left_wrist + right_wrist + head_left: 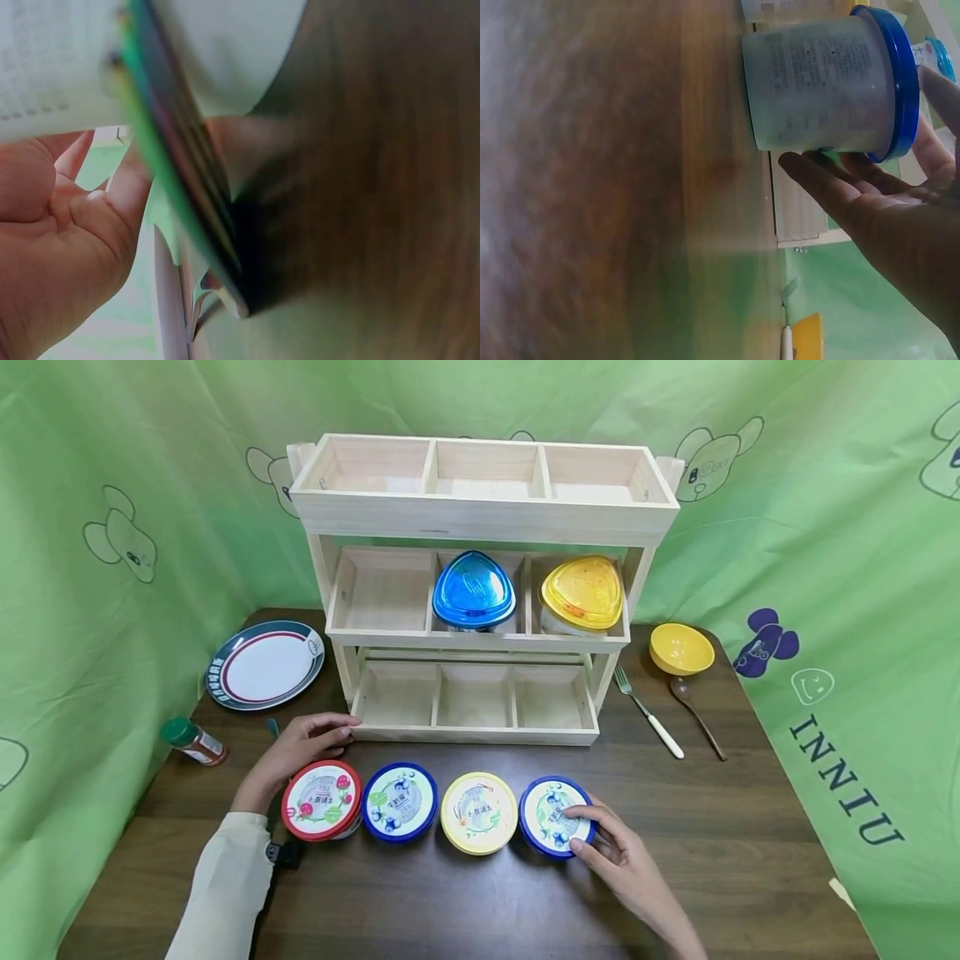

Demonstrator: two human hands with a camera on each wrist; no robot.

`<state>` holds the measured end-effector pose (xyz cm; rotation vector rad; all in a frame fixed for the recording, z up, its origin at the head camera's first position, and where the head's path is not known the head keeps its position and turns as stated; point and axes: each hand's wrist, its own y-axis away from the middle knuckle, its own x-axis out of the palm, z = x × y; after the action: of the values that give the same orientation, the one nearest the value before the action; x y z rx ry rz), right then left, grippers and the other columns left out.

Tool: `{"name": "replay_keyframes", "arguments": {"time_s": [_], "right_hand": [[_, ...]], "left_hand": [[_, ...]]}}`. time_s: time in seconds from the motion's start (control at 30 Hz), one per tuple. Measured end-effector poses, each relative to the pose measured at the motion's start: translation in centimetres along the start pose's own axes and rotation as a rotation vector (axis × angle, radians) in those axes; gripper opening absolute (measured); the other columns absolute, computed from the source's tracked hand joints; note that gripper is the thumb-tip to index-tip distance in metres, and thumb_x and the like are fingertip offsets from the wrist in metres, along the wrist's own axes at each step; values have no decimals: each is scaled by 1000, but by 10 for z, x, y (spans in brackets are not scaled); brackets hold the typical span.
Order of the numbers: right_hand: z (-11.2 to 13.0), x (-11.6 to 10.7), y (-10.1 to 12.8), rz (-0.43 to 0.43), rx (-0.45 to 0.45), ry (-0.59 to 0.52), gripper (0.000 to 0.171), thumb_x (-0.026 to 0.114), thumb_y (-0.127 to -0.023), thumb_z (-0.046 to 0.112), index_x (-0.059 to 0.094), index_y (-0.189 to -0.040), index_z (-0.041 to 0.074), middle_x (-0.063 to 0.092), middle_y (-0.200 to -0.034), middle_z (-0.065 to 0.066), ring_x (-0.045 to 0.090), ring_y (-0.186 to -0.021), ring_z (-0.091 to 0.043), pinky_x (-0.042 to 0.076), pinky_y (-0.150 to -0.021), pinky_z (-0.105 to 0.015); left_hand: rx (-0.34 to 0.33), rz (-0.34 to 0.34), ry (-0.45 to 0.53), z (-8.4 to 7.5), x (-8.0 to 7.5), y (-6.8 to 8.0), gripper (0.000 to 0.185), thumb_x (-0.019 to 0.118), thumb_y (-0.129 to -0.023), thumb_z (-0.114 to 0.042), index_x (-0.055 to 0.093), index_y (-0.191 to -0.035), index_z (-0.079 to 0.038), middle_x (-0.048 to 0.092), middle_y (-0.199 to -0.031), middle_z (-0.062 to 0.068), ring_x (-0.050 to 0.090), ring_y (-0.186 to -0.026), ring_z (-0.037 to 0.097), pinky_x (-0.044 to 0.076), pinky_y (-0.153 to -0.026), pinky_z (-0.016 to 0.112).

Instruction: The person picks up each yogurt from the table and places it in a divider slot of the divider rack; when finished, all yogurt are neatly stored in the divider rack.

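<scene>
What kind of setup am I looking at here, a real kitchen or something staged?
Likely a staged tabletop set, not a real kitchen: green cartoon-printed cloth hangs on all sides as a backdrop, a bare wooden rack stands on a dark wood table, and four lidded tubs sit in a neat row.

The green backdrop cloth [847, 610] is showing dark letters reading "INNIU" running down its right side, below a small smiley-face sign. The lids of the four tubs, among them the red-rimmed tub [322, 800] and the right blue-rimmed tub [557, 816], are carrying printed characters too small to read. Fine print is covering the tub's side in the right wrist view, illegibly blurred.
</scene>
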<state>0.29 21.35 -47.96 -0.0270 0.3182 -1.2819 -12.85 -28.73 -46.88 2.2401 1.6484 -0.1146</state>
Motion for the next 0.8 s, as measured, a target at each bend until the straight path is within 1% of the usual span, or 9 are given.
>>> {"name": "replay_keyframes", "arguments": {"time_s": [0.13,0.2,0.4,0.5,0.7,0.8], "right_hand": [[-3,0,1,24,12,-23,36,66,-100,-14,66,-135,-3,58,-140,-16,58,-130,-2,57,-99,-19],[-4,0,1,33,23,-33,38,68,-99,-13,66,-136,-3,57,-141,-14,57,-131,-2,57,-100,-19],[-4,-1,0,78,67,-82,48,73,-97,-11,61,-143,-2,48,-146,-32,53,-135,-2,53,-106,-20],[-4,-1,0,79,78,-80,50,75,-96,-10,61,-143,-1,46,-147,-33,53,-136,-1,53,-107,-21],[-5,-1,0,73,71,-65,50,75,-96,-10,62,-143,-1,48,-146,-33,56,-133,-3,56,-104,-22],[-5,-2,0,55,69,-59,49,75,-95,-11,63,-142,-1,46,-149,-37,56,-133,-1,56,-103,-22]], "left_hand": [[0,0,2,-1,0,0,39,61,-113,-13,62,-146,8,59,-145,30,66,-122,28,62,-99,32],[-1,0,1,-1,0,0,39,61,-113,-13,62,-146,8,59,-145,30,66,-122,28,61,-99,33],[-5,-2,6,0,0,0,39,60,-113,-13,61,-146,8,59,-146,30,66,-122,27,61,-100,33],[-7,-5,5,0,0,0,39,60,-113,-13,61,-146,8,59,-146,30,66,-123,28,61,-99,33],[-8,-2,5,0,0,0,40,60,-113,-14,61,-147,8,58,-147,30,66,-124,28,61,-99,32],[-5,-1,4,-1,1,0,40,61,-113,-14,61,-147,7,58,-147,30,66,-124,29,61,-99,32]]}}
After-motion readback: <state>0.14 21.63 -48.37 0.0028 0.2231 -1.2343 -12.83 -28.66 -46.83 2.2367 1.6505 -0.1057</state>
